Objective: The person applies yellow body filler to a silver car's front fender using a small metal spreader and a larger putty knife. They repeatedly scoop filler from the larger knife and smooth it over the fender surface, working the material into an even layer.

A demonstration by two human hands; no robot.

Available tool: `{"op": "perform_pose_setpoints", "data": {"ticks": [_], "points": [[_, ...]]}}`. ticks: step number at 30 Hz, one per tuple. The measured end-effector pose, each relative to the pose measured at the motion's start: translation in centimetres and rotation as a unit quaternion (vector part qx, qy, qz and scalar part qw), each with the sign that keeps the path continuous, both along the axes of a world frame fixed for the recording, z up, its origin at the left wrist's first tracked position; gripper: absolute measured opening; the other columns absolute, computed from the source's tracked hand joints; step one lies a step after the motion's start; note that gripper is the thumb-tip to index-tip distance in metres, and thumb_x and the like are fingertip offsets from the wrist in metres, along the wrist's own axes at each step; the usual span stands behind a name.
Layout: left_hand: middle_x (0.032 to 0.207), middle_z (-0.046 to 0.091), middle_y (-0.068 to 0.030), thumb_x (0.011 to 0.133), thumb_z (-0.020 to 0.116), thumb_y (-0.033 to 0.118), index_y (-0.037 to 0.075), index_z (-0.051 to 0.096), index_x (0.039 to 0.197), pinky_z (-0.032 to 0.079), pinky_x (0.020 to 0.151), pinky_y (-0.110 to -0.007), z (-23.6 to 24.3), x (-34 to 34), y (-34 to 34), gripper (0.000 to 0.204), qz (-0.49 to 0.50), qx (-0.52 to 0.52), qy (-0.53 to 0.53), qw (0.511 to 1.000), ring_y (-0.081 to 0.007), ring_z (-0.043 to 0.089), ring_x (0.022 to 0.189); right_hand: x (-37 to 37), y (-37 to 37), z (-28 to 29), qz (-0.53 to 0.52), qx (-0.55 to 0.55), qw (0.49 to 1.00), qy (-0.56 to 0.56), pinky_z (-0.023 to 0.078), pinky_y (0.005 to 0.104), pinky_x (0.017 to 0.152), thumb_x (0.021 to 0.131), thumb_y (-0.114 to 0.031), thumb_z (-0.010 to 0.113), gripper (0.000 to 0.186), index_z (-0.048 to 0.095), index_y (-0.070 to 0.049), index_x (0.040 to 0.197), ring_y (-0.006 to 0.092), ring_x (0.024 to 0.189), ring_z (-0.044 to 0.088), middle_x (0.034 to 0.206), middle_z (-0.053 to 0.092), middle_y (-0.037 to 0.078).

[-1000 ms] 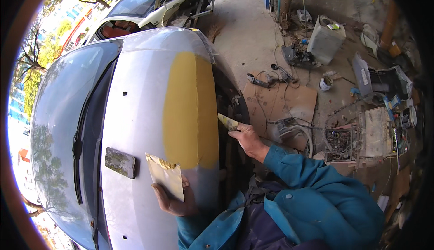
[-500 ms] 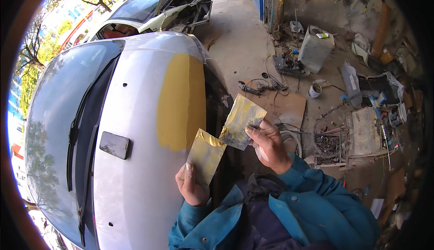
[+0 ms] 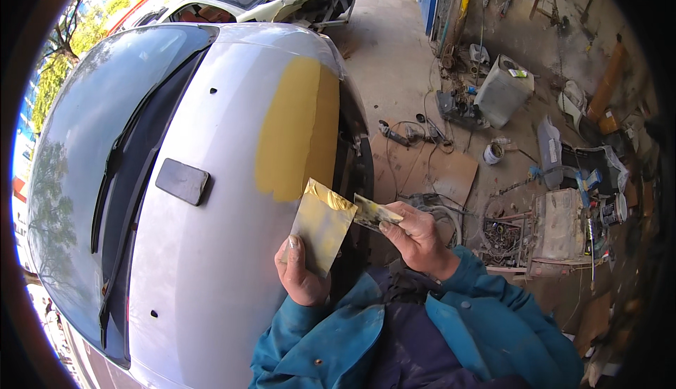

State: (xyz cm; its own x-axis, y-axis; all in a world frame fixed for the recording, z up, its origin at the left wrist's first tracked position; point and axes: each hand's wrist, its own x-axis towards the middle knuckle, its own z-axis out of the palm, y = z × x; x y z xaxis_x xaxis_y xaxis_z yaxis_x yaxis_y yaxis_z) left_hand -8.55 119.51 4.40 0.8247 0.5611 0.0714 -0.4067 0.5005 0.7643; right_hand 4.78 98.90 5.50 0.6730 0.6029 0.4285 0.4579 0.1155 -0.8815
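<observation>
My left hand (image 3: 301, 276) pinches a flat rectangular filler spreader (image 3: 320, 227), its face smeared and a ridge of yellow body filler (image 3: 331, 196) along its far edge. In my right hand (image 3: 419, 237) is a second spreader (image 3: 374, 213), turned nearly edge-on and streaked with yellow and dark grey. Its left end meets or nearly meets the far right corner of the first; whether they touch I cannot tell. Both hands are over the front edge of a silver car hood (image 3: 204, 248). A broad yellow filler patch (image 3: 296, 135) covers the hood's far front part.
A black phone-like slab (image 3: 182, 181) lies on the hood near the wiper (image 3: 134, 135). On the floor to the right are a power tool (image 3: 393, 134), cardboard (image 3: 443, 171), an open can (image 3: 493, 153) and scattered parts. A damaged white car (image 3: 246, 2) stands beyond.
My right hand's spreader has turned from face-up to nearly edge-on, and that hand has shifted slightly. The left hand still holds its spreader up. The whole view has shifted.
</observation>
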Motion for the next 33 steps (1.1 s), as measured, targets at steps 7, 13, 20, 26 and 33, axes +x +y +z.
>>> {"op": "perform_pose_setpoints", "data": {"ticks": [7, 13, 20, 26, 33], "points": [[0.121, 0.080, -0.0158, 0.117, 0.065, 0.028, -0.013, 0.073, 0.131, 0.059, 0.100, -0.037, 0.0, -0.6, -2.0, 0.044, -0.017, -0.017, 0.035, 0.999, -0.0241, 0.076, 0.108, -0.1, 0.3, 2.1, -0.012, 0.308, 0.884, 0.351, 0.064, 0.0424, 0.108, 0.120, -0.011, 0.062, 0.017, 0.072, -0.001, 0.129, 0.0187, 0.125, 0.074, 0.131, 0.077, 0.010], [0.120, 0.080, -0.0170, 0.117, 0.065, 0.030, -0.013, 0.072, 0.131, 0.061, 0.098, -0.038, 0.5, -0.8, -1.7, 0.046, -0.003, -0.001, 0.011, 1.000, -0.0238, 0.077, 0.107, -2.8, 0.4, 1.6, 0.031, 0.069, 0.992, 0.104, 0.055, 0.0297, 0.095, 0.119, -0.008, 0.064, 0.025, 0.072, 0.007, 0.138, 0.0144, 0.106, 0.070, 0.129, 0.076, 0.010], [0.114, 0.081, -0.0223, 0.116, 0.064, 0.037, -0.014, 0.068, 0.134, 0.064, 0.081, -0.038, 1.1, -1.0, -2.2, 0.055, 0.007, -0.035, 0.023, 0.999, -0.0280, 0.080, 0.090, 0.6, 1.0, 0.7, -0.037, 0.233, 0.888, 0.395, 0.058, 0.0335, 0.088, 0.105, -0.014, 0.063, 0.025, 0.074, -0.001, 0.124, 0.0143, 0.091, 0.068, 0.104, 0.075, 0.004], [0.107, 0.081, -0.0238, 0.114, 0.065, 0.044, -0.015, 0.066, 0.136, 0.064, 0.068, -0.039, -0.1, -1.3, -3.5, 0.063, -0.251, -0.046, 0.156, 0.954, -0.0291, 0.078, 0.077, 4.1, 1.7, 0.7, 0.203, 0.311, 0.749, 0.549, 0.044, 0.0303, 0.061, 0.111, -0.026, 0.047, 0.049, 0.067, 0.009, 0.139, 0.0144, 0.067, 0.050, 0.083, 0.055, 0.003], [0.121, 0.082, -0.0183, 0.116, 0.064, 0.044, -0.005, 0.065, 0.144, 0.064, 0.071, -0.035, 0.0, -1.3, -3.2, 0.056, -0.168, -0.195, 0.061, 0.964, -0.0257, 0.081, 0.091, -0.8, 1.2, -2.4, 0.215, 0.115, 0.878, 0.413, 0.053, 0.0297, 0.098, 0.102, -0.013, 0.052, 0.042, 0.070, 0.007, 0.134, 0.0178, 0.107, 0.066, 0.119, 0.074, 0.010]]}}
